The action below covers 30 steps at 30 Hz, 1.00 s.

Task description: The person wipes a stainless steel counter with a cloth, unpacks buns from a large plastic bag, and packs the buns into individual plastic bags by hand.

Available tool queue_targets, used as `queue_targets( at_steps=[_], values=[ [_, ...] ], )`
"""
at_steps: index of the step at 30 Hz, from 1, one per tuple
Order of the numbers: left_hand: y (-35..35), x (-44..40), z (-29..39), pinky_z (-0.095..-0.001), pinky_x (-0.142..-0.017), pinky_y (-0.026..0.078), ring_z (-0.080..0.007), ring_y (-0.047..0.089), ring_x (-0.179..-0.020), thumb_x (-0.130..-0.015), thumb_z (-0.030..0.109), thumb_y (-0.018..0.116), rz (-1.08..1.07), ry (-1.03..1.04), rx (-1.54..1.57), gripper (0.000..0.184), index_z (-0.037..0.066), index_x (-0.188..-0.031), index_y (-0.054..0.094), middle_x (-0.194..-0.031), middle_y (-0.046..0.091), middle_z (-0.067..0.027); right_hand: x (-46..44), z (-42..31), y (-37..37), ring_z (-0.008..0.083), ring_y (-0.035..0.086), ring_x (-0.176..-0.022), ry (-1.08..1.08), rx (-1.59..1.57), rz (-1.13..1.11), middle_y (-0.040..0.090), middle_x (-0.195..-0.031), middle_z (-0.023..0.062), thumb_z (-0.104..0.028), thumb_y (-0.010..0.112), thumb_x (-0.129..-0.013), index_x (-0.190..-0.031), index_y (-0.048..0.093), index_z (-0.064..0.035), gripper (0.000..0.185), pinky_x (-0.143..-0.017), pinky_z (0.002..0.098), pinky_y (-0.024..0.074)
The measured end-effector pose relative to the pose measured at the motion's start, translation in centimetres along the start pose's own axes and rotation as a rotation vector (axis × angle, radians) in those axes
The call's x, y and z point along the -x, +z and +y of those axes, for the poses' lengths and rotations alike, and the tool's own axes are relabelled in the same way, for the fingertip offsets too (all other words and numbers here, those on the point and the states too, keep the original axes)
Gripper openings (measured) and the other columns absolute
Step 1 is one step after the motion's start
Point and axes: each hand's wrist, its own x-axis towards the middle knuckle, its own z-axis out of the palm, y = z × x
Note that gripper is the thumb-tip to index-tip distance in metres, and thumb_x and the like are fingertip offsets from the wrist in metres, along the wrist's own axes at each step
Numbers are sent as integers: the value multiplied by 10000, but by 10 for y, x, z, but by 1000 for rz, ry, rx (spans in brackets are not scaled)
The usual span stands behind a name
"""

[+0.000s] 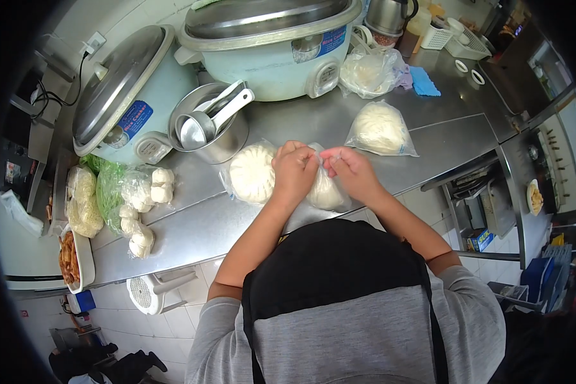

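My left hand (294, 169) and my right hand (353, 171) meet at the gathered neck of a clear plastic bag (326, 194) with white, noodle-like food in it. Fingers of both hands are pinched on the plastic, and the bag hangs at the counter's front edge. Just left of my left hand lies another filled clear bag (249, 174) with white, stranded food. A third such bag (382, 130) rests on the steel counter to the right of my right hand. The exact contents are hard to make out through the plastic.
Two large rice cookers (272, 61) (128, 96) stand at the back. A steel pot (221, 144) holds white-handled scoops. Several small bags (141, 189) and a tray of brown food (77, 256) lie left. A blue cloth (424, 82) is at right, a white stool (148, 293) below.
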Motion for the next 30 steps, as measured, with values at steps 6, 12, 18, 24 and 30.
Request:
queue_targets(
  at_steps=[6, 12, 18, 24, 30],
  values=[
    [2, -5, 15, -355, -643, 367, -262, 491, -718, -664, 117, 574, -7, 77, -139, 55, 65, -650, 582, -727, 529, -84, -2, -33, 3, 220, 504, -751, -1009, 1165, 127, 532, -879, 90, 11, 548, -675, -890, 596, -82, 240, -651, 281, 414],
    [3, -5, 18, -325, -603, 405, -253, 490, -653, -633, 28, 579, -30, 199, -26, 69, 15, -697, 555, -729, 508, -104, -12, -18, -8, 150, 508, -678, -518, 821, -15, 527, -775, 60, -11, 541, -721, -862, 574, -56, 151, -599, 238, 410],
    [2, 2, 20, -242, -526, 397, -155, 485, -600, -657, 11, 550, -155, -134, 156, 57, -5, -710, 535, -723, 496, -90, -14, -4, -8, 93, 490, -596, -22, 322, 173, 523, -676, 27, -89, 548, -742, -764, 536, -3, 90, -554, 230, 411],
    [-3, 7, 29, -316, -529, 421, -243, 511, -585, -669, 25, 542, -135, -112, 195, 40, 4, -700, 527, -710, 501, -131, 3, -27, 2, 251, 569, -652, -72, 687, 97, 580, -744, 170, -159, 525, -751, -810, 571, 18, 192, -590, 304, 435],
    [-6, 4, 33, -306, -539, 420, -247, 519, -600, -691, 42, 567, -191, -97, 137, 52, 6, -715, 536, -709, 506, -130, 11, -34, -3, 332, 541, -735, -130, 943, 10, 562, -764, 198, -157, 491, -741, -774, 582, 15, 198, -645, 371, 425]
  ],
)
